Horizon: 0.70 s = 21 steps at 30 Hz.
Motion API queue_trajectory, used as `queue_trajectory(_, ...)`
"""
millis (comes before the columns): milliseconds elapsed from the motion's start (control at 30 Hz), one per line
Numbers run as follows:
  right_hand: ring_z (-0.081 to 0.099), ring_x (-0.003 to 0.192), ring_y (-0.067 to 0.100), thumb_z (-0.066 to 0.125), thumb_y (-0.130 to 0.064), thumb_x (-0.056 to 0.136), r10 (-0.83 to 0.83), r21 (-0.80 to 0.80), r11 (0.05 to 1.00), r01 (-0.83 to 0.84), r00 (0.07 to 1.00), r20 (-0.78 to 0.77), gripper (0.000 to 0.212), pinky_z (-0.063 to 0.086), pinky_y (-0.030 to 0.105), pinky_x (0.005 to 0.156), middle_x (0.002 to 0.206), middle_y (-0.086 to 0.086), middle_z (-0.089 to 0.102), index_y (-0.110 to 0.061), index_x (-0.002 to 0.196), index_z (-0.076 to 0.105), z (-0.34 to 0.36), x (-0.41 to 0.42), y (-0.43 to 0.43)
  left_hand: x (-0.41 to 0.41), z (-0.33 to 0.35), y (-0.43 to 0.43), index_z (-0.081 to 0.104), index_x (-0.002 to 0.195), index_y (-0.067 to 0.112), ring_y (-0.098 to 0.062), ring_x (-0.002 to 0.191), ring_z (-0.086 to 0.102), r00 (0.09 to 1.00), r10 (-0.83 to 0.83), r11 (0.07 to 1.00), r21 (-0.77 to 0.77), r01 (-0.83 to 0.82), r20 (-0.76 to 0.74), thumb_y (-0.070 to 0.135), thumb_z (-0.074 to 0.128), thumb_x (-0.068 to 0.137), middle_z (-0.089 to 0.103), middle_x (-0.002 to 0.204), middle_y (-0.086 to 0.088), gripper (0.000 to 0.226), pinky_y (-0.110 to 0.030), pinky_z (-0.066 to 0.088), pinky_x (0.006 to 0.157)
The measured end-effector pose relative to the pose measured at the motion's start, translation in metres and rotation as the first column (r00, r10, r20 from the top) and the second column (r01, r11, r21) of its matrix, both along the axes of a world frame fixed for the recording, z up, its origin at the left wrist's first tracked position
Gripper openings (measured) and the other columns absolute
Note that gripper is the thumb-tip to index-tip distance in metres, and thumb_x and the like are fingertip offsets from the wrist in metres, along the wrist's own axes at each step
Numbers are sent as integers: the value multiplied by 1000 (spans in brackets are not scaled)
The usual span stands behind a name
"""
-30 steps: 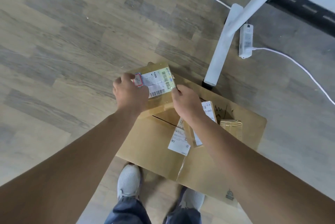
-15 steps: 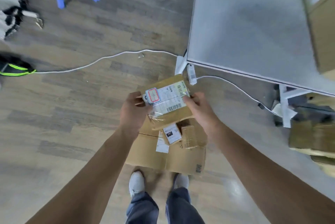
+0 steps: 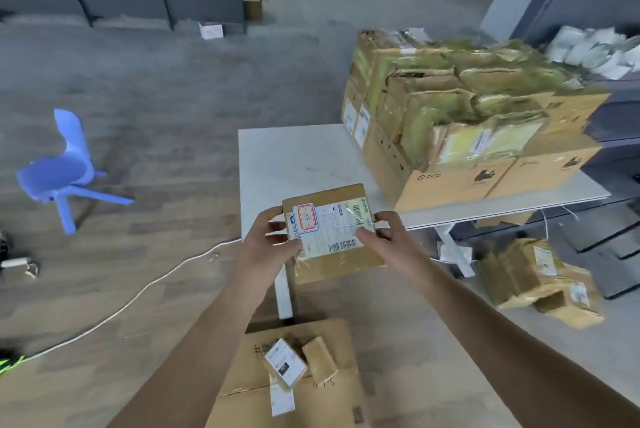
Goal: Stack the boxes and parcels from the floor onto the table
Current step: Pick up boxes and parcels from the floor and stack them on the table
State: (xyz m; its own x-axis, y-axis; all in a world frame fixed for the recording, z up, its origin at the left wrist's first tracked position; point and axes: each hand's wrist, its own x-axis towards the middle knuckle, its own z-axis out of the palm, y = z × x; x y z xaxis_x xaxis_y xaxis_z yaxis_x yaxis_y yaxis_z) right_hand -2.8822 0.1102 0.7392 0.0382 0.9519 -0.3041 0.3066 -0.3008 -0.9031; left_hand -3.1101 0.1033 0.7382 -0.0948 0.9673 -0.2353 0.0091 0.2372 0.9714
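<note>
Two hands hold one flat brown parcel (image 3: 332, 254) in the air at the near left corner of the table (image 3: 294, 157). Its far half shows against the white tabletop and its near half against the floor. The left hand (image 3: 270, 240) grips the parcel's left side with the thumb lying on the white shipping label. The right hand (image 3: 388, 237) grips the right side, thumb on the label's right end. Both are clamped on the parcel, well apart from each other. The parcel lies nearly level, label up, with a red-framed sticker at the label's left end.

A tall stack of cardboard boxes (image 3: 450, 122) fills the right half of the table and reaches its near edge; the upper ones are blurred.

On the floor before the person's feet lies a large flat carton (image 3: 242, 389). A small labelled parcel (image 3: 284, 361) and a small taped parcel (image 3: 319, 360) rest on it, just beside each other. More parcels (image 3: 540, 278) lie heaped on the floor under the table's right end.

A white cable (image 3: 138, 292) runs across the wooden floor at the left, and a blue chair (image 3: 65, 171) stands well apart from the table.
</note>
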Motion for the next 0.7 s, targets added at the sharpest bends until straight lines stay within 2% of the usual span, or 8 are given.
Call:
queue_trajectory(133, 64, 82, -8, 69, -46, 83, -40, 83, 996, 37, 998, 39, 31, 43, 14, 62, 101, -14, 69, -41, 104, 47, 35, 80, -3, 74, 30, 7, 54, 110, 32, -17, 93, 67, 995, -56, 995, 79, 63, -84, 3, 74, 69, 67, 102, 3, 54, -28, 54, 69)
queue_trajectory(233, 63, 89, -4, 70, -48, 81, -55, 124, 991, 50, 998, 40, 33, 41, 18, 68, 104, -15, 69, -43, 105, 48, 55, 153, -8, 142, 53, 9, 49, 116, 28, -16, 95, 64, 981, -90, 990, 94, 108, -172, 7, 76, 70, 63, 108, 1, 58, -26, 48, 69)
queue_trajectory(367, 65, 90, -4, 74, -51, 77, 5, 158, 987, -13, 999, 47, 44, 45, 18, 69, 107, -16, 68, -44, 111, 47, 80, 256, -18, 236, 81, 3, 45, 125, 25, -21, 96, 61, 964, -104, 981, 135, 140, -245, 14, 80, 72, 56, 114, -2, 65, -26, 49, 66)
queue_trajectory(467, 65, 90, -3, 76, -47, 77, 23, 176, 984, -33, 998, 58, 45, 47, 12, 63, 108, -15, 68, -42, 114, 50, 94, 323, -26, 297, 100, 0, 45, 127, 24, -19, 92, 59, 960, -107, 977, 153, 150, -258, 13, 78, 75, 55, 116, -5, 63, -24, 47, 63)
queue_trajectory(533, 65, 94, -1, 76, -46, 76, 30, 192, 980, -43, 997, 74, 41, 49, 16, 70, 108, -14, 69, -43, 108, 51, 102, 360, -28, 332, 109, 1, 46, 129, 22, -19, 97, 59, 956, -124, 973, 156, 169, -266, 13, 78, 74, 55, 119, -7, 64, -27, 47, 70)
queue_trajectory(600, 63, 101, 4, 78, -49, 72, 44, 201, 978, -63, 994, 95, 46, 51, 28, 86, 110, -14, 68, -42, 109, 51, 109, 390, -26, 362, 118, 5, 45, 130, 22, -22, 105, 56, 943, -159, 966, 153, 210, -293, 17, 81, 72, 53, 121, -6, 68, -28, 44, 78)
queue_trajectory(633, 63, 103, 5, 78, -52, 68, 55, 203, 976, -75, 993, 102, 52, 51, 30, 89, 112, -14, 67, -42, 110, 51, 113, 403, -25, 375, 122, 7, 45, 131, 23, -22, 108, 54, 935, -178, 961, 149, 231, -306, 19, 81, 72, 51, 123, -5, 69, -29, 42, 80)
queue_trajectory(700, 61, 104, 2, 78, -59, 59, 76, 215, 971, -101, 990, 120, 59, 50, 26, 85, 114, -17, 65, -47, 110, 51, 120, 425, -21, 399, 128, 15, 43, 134, 26, -20, 111, 51, 917, -218, 949, 146, 278, -333, 23, 81, 73, 49, 126, -3, 71, -30, 42, 83)
